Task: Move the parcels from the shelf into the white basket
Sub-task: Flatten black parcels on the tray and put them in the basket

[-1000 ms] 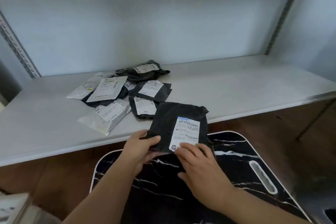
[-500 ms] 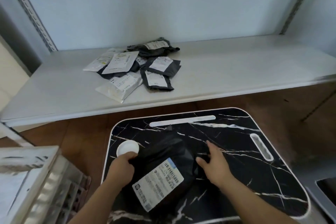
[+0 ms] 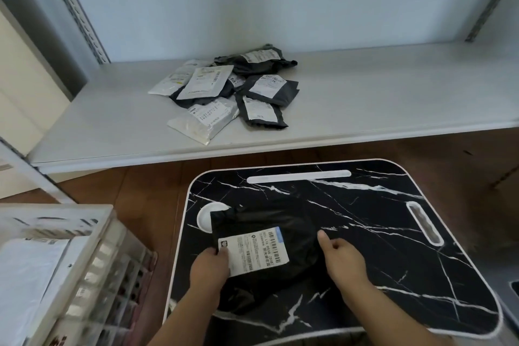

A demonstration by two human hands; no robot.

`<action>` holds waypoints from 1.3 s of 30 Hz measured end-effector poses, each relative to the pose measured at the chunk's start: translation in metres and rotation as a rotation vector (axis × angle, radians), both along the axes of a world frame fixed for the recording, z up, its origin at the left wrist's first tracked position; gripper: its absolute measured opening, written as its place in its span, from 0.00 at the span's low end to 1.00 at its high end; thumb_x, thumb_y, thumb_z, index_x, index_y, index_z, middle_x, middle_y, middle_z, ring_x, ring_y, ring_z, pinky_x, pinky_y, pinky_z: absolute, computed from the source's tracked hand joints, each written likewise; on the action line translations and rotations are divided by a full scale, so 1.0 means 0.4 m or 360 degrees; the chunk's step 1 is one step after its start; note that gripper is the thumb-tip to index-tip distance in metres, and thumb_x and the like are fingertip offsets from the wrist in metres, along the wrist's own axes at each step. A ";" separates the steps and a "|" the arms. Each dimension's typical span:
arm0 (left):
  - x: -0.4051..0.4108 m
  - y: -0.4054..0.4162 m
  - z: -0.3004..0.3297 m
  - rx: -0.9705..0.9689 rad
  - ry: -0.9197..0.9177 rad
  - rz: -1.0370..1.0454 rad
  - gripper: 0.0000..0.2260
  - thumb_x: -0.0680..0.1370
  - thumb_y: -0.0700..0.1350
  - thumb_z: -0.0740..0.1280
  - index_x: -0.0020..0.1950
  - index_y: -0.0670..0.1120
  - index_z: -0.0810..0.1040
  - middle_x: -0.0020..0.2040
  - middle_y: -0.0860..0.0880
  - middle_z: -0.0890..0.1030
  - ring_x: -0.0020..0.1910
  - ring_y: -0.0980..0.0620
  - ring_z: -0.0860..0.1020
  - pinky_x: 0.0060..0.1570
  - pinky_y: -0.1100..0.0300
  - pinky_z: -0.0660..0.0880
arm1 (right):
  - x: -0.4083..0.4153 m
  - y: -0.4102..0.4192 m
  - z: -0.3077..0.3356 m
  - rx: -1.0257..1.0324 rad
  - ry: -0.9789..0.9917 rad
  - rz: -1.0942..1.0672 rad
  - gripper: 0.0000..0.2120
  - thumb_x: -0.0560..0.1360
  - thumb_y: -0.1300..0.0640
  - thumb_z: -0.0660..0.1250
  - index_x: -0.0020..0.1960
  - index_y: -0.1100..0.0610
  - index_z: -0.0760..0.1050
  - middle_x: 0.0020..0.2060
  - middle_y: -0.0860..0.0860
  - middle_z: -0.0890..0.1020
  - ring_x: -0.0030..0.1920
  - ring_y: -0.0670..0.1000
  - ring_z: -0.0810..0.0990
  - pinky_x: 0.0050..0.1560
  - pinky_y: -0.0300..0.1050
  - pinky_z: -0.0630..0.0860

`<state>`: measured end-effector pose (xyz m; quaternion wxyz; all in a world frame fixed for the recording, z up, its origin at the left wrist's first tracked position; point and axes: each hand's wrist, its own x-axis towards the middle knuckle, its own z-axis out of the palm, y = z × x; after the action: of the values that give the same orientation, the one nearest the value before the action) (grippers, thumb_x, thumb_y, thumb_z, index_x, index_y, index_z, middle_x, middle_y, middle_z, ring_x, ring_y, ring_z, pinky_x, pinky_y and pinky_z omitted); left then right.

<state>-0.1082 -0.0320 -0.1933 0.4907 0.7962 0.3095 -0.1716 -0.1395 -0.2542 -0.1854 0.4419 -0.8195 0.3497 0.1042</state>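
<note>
Setting: pale grey metal shelf (image 3: 365, 109) along the wall at 12 o'clock; black marble-patterned lap tray with white rim (image 3: 365, 233) below it, over a brown wooden floor (image 3: 146, 194).
Parcel in hand: black soft plastic mailer with a white printed label (image 3: 261, 247), lying on the tray, 6 o'clock of the view.
Left hand (image 3: 209, 268): thumb pinching the label's near corner.
Right hand (image 3: 341, 258): at the mailer's 3 o'clock edge, fingers curled; whether it grips, I cannot tell.
Remaining: heap of black and white mailers (image 3: 224, 93) on the shelf.
Destination: white slatted plastic basket (image 3: 92, 233) at 8 o'clock.
Handling: probably light, floppy, slick; best pinched at opposite edges.
</note>
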 end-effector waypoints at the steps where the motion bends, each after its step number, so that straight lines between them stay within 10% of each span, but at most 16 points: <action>1: -0.009 -0.011 0.005 0.0055 -0.0091 0.0011 0.12 0.82 0.45 0.59 0.42 0.42 0.74 0.42 0.45 0.78 0.41 0.48 0.76 0.40 0.54 0.72 | -0.012 0.000 -0.003 0.0098 -0.0026 -0.0029 0.19 0.79 0.41 0.59 0.46 0.56 0.76 0.43 0.54 0.81 0.47 0.56 0.80 0.52 0.53 0.76; 14: -0.022 -0.062 0.085 0.0449 -0.0651 -0.0071 0.17 0.83 0.53 0.50 0.52 0.42 0.70 0.38 0.48 0.73 0.39 0.49 0.72 0.38 0.55 0.65 | -0.058 -0.048 0.057 0.0330 -0.0548 -0.0119 0.09 0.78 0.62 0.65 0.55 0.51 0.76 0.37 0.52 0.81 0.37 0.46 0.80 0.45 0.42 0.76; 24: -0.007 -0.036 0.061 0.0612 -0.0579 0.0069 0.16 0.84 0.49 0.50 0.54 0.37 0.71 0.37 0.49 0.71 0.39 0.47 0.70 0.39 0.54 0.64 | -0.109 -0.031 0.033 -0.0601 -0.0587 0.0632 0.08 0.80 0.54 0.61 0.59 0.48 0.70 0.36 0.44 0.77 0.38 0.45 0.77 0.39 0.40 0.72; 31: -0.025 -0.037 0.002 0.1143 -0.0448 -0.0481 0.16 0.81 0.50 0.58 0.59 0.39 0.71 0.51 0.41 0.78 0.50 0.40 0.77 0.46 0.49 0.71 | -0.083 -0.051 -0.020 -0.1184 -0.0456 0.0596 0.11 0.76 0.52 0.68 0.56 0.55 0.79 0.45 0.50 0.79 0.45 0.53 0.79 0.41 0.48 0.76; 34: -0.015 -0.039 -0.042 0.1367 -0.0711 -0.0867 0.25 0.79 0.56 0.56 0.72 0.45 0.68 0.69 0.40 0.72 0.69 0.39 0.68 0.66 0.46 0.64 | -0.035 0.001 -0.025 -0.1372 -0.0683 0.0723 0.19 0.76 0.46 0.59 0.56 0.55 0.82 0.52 0.53 0.82 0.54 0.56 0.80 0.50 0.51 0.78; 39: 0.036 -0.039 -0.078 0.1490 -0.1002 -0.1484 0.24 0.82 0.57 0.42 0.73 0.52 0.65 0.75 0.44 0.65 0.76 0.43 0.55 0.70 0.43 0.52 | 0.011 0.136 -0.079 -0.1380 -0.0596 0.1100 0.28 0.79 0.43 0.50 0.69 0.59 0.71 0.71 0.60 0.68 0.74 0.59 0.61 0.68 0.58 0.58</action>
<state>-0.0939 -0.0477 -0.2244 0.0406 0.9831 -0.1765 0.0247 -0.1351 -0.1999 -0.2170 0.0607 -0.9965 -0.0113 -0.0571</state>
